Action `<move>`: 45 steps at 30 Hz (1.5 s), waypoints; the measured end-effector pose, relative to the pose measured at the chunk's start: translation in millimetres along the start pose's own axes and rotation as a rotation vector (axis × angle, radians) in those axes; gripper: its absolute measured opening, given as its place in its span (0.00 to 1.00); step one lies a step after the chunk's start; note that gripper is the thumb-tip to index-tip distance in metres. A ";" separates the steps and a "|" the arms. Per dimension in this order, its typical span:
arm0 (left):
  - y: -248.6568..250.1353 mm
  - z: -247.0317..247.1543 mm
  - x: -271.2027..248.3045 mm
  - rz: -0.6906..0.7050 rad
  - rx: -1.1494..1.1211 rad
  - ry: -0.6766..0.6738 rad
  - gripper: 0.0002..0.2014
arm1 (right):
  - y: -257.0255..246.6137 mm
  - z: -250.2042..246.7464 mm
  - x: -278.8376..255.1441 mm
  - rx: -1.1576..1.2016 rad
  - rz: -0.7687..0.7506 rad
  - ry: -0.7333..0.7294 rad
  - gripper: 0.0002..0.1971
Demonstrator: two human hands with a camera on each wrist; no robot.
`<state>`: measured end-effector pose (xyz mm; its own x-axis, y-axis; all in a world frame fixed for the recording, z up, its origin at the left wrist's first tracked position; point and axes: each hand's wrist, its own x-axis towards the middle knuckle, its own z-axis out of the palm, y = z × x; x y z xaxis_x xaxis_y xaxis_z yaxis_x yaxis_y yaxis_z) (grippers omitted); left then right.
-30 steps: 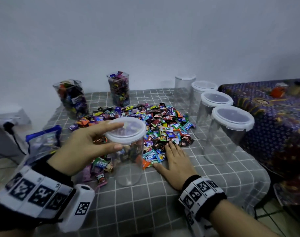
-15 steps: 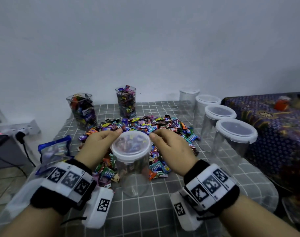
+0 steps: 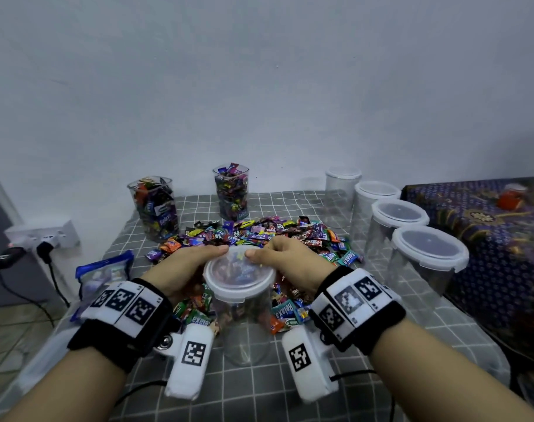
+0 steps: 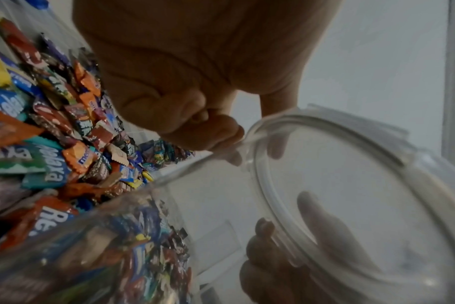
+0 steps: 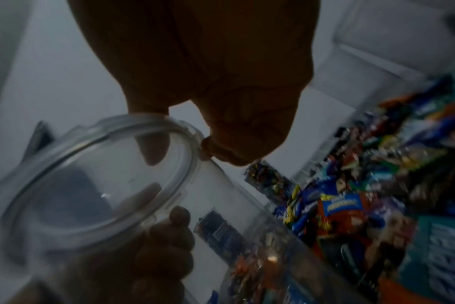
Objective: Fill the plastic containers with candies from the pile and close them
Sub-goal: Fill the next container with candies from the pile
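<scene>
A clear plastic container point(image 3: 244, 324) with a white-rimmed lid point(image 3: 239, 277) stands upright at the near edge of the candy pile point(image 3: 259, 233). Its inside looks empty, and wrappers show through its walls. My left hand point(image 3: 198, 260) grips the lid's left rim, thumb on top. My right hand point(image 3: 277, 257) grips the right rim the same way. In the left wrist view the curled fingers point(image 4: 221, 133) hook under the lid point(image 4: 351, 205). In the right wrist view my right hand point(image 5: 221, 148) pinches the lid's edge point(image 5: 96, 181).
Two open containers full of candies point(image 3: 154, 205) point(image 3: 231, 191) stand at the back left. Several empty lidded containers point(image 3: 427, 263) line the right side. A blue zip bag point(image 3: 104, 272) lies at the left edge. A batik-covered table point(image 3: 487, 254) adjoins on the right.
A second ago my left hand alone held the lid while my right lay flat on the cloth. The right hand rose to the lid; both now grip its rim.
</scene>
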<state>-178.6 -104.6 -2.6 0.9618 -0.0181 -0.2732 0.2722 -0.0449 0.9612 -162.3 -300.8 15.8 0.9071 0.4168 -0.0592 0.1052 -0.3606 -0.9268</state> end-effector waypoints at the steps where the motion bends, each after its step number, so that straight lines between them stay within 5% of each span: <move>1: 0.7 1.1 0.4 -0.024 -0.026 -0.029 0.32 | -0.3 -0.8 0.5 0.041 0.007 -0.029 0.18; 5: -2.4 4.1 3.2 -0.099 -0.133 -0.112 0.48 | -0.6 -1.0 0.9 0.105 0.023 -0.111 0.19; 13: -7.7 1.8 14.1 -0.113 -0.222 -0.176 0.45 | 4.2 -3.1 2.8 0.166 -0.010 -0.034 0.20; 19: -3.6 8.1 8.3 -0.081 -0.268 -0.243 0.20 | 15.3 7.4 -2.7 0.253 -0.087 0.029 0.16; 22: -2.7 9.9 6.2 -0.082 -0.288 -0.257 0.25 | 20.0 8.1 -7.8 0.294 -0.088 -0.114 0.30; 26: -5.7 8.4 9.7 -0.100 -0.209 -0.176 0.45 | 24.9 12.7 -13.1 0.466 -0.265 -0.336 0.46; 30: 4.0 14.9 5.7 -0.088 -0.092 -0.214 0.24 | 23.5 12.1 -14.0 0.498 -0.276 -0.355 0.41; 34: 4.0 16.3 8.7 -0.047 -0.060 -0.300 0.21 | 23.4 11.1 -16.7 0.514 -0.293 -0.381 0.33; 41: 6.7 17.6 12.0 -0.032 -0.152 -0.320 0.26 | 19.2 13.2 -23.3 0.512 -0.303 -0.442 0.45; 45: 8.6 24.3 7.8 0.076 -0.319 -0.196 0.06 | 26.0 20.9 -28.0 0.360 -0.277 -0.387 0.35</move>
<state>-169.5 -129.5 2.6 0.9639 -0.2019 -0.1735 0.2260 0.2764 0.9341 -193.5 -304.4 -14.4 0.6442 0.7530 0.1344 0.1105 0.0823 -0.9905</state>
